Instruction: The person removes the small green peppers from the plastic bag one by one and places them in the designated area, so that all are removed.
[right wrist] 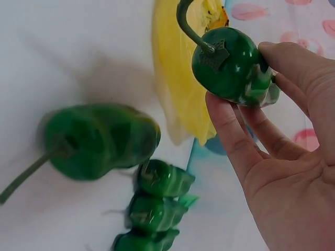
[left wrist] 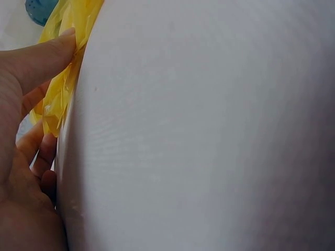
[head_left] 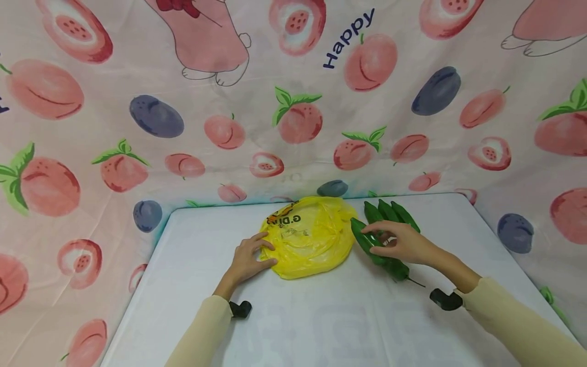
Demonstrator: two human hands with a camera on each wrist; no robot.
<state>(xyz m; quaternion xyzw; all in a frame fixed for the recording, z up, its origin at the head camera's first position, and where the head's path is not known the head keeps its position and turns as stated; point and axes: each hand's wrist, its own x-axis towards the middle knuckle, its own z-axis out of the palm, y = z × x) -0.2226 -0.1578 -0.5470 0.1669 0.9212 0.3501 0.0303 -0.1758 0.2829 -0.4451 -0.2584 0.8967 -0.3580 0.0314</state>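
Observation:
A glossy green pepper [right wrist: 230, 63] with a curved stem is pinched between the thumb and fingers of my right hand [head_left: 403, 242], raised above the table beside the bag. Below that hand a second green pepper [right wrist: 99, 141] lies on the table, its thin stem pointing away from the bag. Three more green peppers [right wrist: 157, 212] lie side by side behind the right hand, partly covered by it in the head view. My left hand [head_left: 249, 257] grips the left edge of a crumpled yellow plastic bag [head_left: 316, 244], with the film between thumb and fingers in the left wrist view.
A white table [head_left: 293, 326] carries everything. Behind it hangs a pink cloth [head_left: 257, 102] printed with peaches and plums, close to the table's back edge. Black wrist mounts [head_left: 446, 299] sit at both cuffs.

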